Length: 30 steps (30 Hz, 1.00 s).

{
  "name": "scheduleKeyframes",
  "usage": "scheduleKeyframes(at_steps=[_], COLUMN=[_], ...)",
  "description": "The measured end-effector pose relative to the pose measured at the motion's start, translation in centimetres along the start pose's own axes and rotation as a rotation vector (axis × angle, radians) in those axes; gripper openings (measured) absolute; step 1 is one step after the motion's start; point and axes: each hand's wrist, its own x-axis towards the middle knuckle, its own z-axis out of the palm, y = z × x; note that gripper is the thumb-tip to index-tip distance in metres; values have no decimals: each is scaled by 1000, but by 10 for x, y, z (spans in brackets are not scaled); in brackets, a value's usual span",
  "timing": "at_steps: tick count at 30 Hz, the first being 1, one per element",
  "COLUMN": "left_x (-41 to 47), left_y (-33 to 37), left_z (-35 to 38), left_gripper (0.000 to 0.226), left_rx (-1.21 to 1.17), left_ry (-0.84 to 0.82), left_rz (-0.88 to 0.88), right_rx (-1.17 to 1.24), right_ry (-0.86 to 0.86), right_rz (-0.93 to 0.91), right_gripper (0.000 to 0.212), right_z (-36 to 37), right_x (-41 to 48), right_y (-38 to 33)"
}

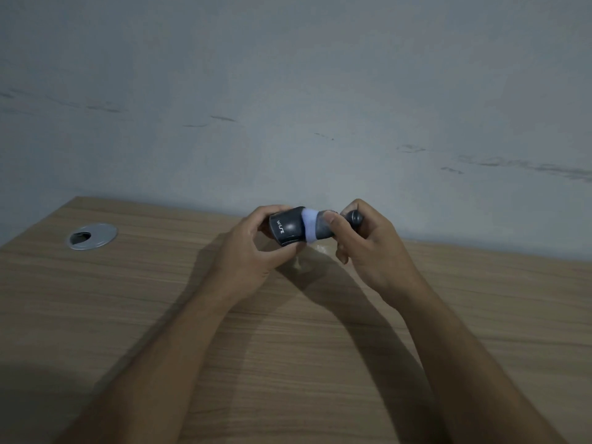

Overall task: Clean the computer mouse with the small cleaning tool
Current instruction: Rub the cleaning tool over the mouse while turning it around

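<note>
One dark computer mouse (pixel 286 229) is clamped by the left hand (pixel 253 251), one white-tipped cleaning tool (pixel 352 219) by the right hand (pixel 368 248), above one wooden desk (pixel 128 315).

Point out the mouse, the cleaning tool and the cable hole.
mouse (pixel 286 228), head view, dark top shell by the lettering.
cleaning tool (pixel 355 216), head view, rounded dark end.
cable hole (pixel 105 233), head view, metal rim.

The left hand (pixel 253 248) gripped a dark computer mouse (pixel 288 229) above the wooden desk (pixel 128 315). At its three o'clock, the right hand (pixel 365 248) pressed a white cloth (pixel 310 227) against it, clasping a dark round-ended tool (pixel 354 217). A metal cable grommet (pixel 91 237) sat at nine o'clock.
</note>
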Motion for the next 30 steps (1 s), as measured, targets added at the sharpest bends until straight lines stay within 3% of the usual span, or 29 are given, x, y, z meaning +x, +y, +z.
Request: scheduleKeyframes(at_steps=[4, 9, 15, 18, 21, 25, 27, 30], left_x=[-2, -2, -6, -5, -5, -3, -2, -3], left_y=[3, 4, 9, 9, 11, 15, 15, 14], left_z=[-1, -1, -1, -1, -1, 1, 2, 3], left_gripper=[56, 59, 60, 61, 66, 61, 60, 56], left_rx=[1, 51, 74, 83, 87, 61, 78, 108], left_ry=[-35, -50, -47, -55, -71, -49, -55, -26], left_rz=[21, 10, -18, -20, -21, -22, -15, -18], right_rx=[-144, 105, -135, -97, -248, -319, -276, -241], right_ry=[117, -23, 145, 66, 19, 187, 156, -22], right_rz=[39, 30, 71, 23, -38, 37, 6, -103], right_gripper=[42, 46, 43, 42, 39, 41, 44, 45], right_z=[1, -4, -1, -1, -3, -6, -4, 2], right_x=[0, 0, 2, 1, 2, 5, 2, -2], right_y=[5, -4, 8, -3, -11, -2, -4, -15])
